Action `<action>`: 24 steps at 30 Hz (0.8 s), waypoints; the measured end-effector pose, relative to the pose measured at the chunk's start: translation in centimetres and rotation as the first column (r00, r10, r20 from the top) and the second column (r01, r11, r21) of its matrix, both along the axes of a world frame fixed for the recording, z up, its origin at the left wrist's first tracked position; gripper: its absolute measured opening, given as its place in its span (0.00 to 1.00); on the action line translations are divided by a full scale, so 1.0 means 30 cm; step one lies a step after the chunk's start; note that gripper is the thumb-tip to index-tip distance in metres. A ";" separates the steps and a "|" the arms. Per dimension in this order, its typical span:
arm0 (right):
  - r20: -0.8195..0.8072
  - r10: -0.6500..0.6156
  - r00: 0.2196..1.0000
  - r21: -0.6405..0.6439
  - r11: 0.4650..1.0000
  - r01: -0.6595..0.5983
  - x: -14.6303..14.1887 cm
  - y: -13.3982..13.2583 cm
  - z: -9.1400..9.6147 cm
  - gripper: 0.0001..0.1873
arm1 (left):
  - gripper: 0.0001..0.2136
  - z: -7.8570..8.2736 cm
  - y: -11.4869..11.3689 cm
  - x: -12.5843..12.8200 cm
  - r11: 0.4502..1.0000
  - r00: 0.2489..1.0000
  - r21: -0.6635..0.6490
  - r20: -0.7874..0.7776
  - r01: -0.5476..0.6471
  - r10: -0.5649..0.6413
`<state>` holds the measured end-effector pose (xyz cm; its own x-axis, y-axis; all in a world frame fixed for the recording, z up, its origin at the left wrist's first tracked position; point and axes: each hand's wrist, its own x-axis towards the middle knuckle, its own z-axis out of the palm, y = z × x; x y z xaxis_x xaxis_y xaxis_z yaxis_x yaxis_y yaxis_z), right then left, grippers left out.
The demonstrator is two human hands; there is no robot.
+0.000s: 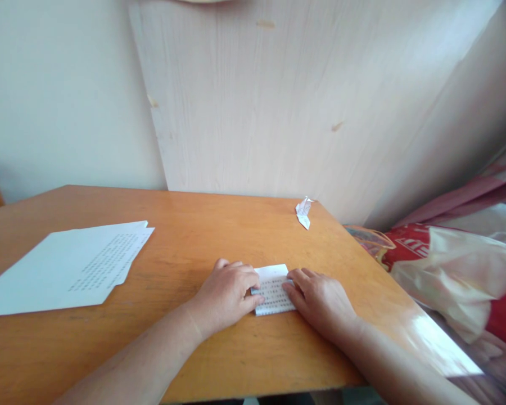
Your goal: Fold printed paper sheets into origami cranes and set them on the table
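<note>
A small folded sheet of printed paper (pixel 273 292) lies on the orange wooden table (pixel 185 247), near its front edge. My left hand (pixel 227 292) rests on the paper's left side, fingers curled and pressed down on it. On the right side my right hand (pixel 320 301) presses the paper with its fingertips. Most of the paper's side edges are hidden under my fingers.
A stack of printed white sheets (pixel 67 267) lies at the table's left. A small folded paper figure (pixel 303 212) sits at the far right corner. A pale wooden board (pixel 287 95) leans behind the table. Plastic bags (pixel 455 264) are piled past the right edge.
</note>
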<state>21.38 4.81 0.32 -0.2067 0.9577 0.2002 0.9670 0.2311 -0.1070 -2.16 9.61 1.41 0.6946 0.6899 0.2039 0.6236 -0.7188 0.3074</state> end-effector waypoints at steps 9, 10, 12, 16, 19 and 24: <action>-0.063 0.212 0.975 0.138 0.970 -0.202 -0.019 -0.042 0.074 0.14 | 0.08 0.009 -0.004 0.003 1.000 1.000 0.023 -0.022 0.004 -0.004; -0.076 0.266 0.961 0.128 0.958 -0.255 -0.026 -0.055 0.079 0.15 | 0.08 0.010 -0.005 0.003 1.000 1.000 0.023 -0.023 0.006 -0.005; -0.090 0.367 0.926 0.103 0.928 -0.357 -0.042 -0.084 0.078 0.17 | 0.08 0.011 -0.006 0.004 1.000 1.000 0.025 -0.027 0.006 -0.005; -0.040 0.425 0.904 0.053 0.905 -0.422 -0.064 -0.135 0.049 0.23 | 0.07 0.008 -0.006 0.004 0.999 1.000 0.038 -0.030 -0.003 0.004; -0.003 0.399 0.917 -0.012 0.917 -0.399 -0.064 -0.157 0.029 0.28 | 0.08 0.004 -0.005 0.004 0.999 1.000 0.037 -0.025 -0.003 0.004; -0.041 0.408 0.912 -0.102 0.906 -0.410 -0.045 -0.177 0.016 0.37 | 0.08 0.006 -0.003 0.001 1.000 1.000 0.004 -0.016 -0.006 0.006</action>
<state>20.04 -0.49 0.80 -0.5822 0.8057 0.1092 0.7878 0.5922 -0.1694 -2.12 9.51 1.58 0.6938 0.6932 0.1952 0.6327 -0.7162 0.2945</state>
